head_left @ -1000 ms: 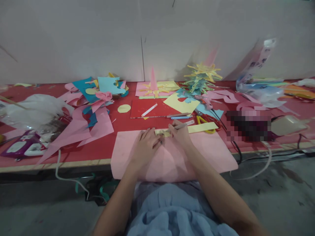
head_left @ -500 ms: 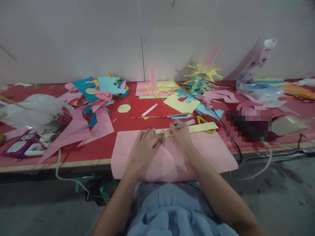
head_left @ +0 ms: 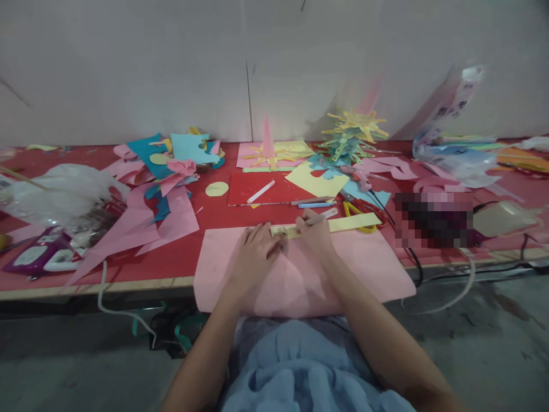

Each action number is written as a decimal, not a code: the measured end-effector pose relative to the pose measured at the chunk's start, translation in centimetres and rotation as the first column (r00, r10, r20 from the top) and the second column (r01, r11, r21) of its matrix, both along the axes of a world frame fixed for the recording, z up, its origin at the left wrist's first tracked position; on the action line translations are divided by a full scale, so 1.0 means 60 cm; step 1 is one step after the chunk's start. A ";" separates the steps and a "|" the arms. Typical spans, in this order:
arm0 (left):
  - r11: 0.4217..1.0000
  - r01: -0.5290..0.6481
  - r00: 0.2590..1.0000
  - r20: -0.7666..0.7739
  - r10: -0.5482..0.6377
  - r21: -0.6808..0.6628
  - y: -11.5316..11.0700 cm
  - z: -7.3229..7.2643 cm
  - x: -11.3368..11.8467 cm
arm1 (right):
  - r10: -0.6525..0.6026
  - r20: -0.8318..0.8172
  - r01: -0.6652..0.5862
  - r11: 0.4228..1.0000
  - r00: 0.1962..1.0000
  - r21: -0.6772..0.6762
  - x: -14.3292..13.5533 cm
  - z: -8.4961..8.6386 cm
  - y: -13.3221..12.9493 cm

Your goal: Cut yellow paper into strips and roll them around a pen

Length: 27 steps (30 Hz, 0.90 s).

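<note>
A large pink sheet (head_left: 300, 286) lies at the table's front edge and hangs a little over it. Across its top runs a pale yellow strip (head_left: 354, 222). My left hand (head_left: 256, 252) rests with fingers apart on the pink sheet, its fingertips near the strip's left end. In my right hand (head_left: 315, 233) is a pen (head_left: 329, 214), gripped with the fingers closed round it, over the strip. The pen's tip is hidden by the fingers. Yellow-handled scissors (head_left: 348, 209) lie partly beneath the strip.
Behind the sheet are a red board (head_left: 240, 189), a white pen (head_left: 261, 191) and a yellow disc (head_left: 217, 189). A layered paper tree (head_left: 349, 134) stands by the wall. Paper scraps (head_left: 175, 217) and a plastic bag (head_left: 72, 189) lie left, a glue gun (head_left: 360, 176) with its cord right.
</note>
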<state>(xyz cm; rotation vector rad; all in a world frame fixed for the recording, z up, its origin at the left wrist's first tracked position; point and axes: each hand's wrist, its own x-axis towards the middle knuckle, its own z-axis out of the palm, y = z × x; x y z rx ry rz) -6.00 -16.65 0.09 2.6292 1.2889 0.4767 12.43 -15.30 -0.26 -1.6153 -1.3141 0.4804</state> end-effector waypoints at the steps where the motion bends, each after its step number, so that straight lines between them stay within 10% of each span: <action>1: 1.000 0.001 1.000 0.004 -0.001 -0.001 0.000 -0.001 0.000 | -0.004 0.018 0.005 1.000 1.000 -0.003 -0.001 0.001 -0.001; 20: 0.999 -0.005 1.000 0.004 0.005 0.036 0.001 -0.012 -0.001 | 0.110 -0.022 -0.111 0.993 0.994 -0.034 0.021 -0.001 0.003; 27: 0.999 -0.008 1.000 0.004 0.008 0.034 0.000 -0.009 0.000 | 0.116 -0.264 -0.107 0.993 0.958 0.048 0.024 -0.006 0.000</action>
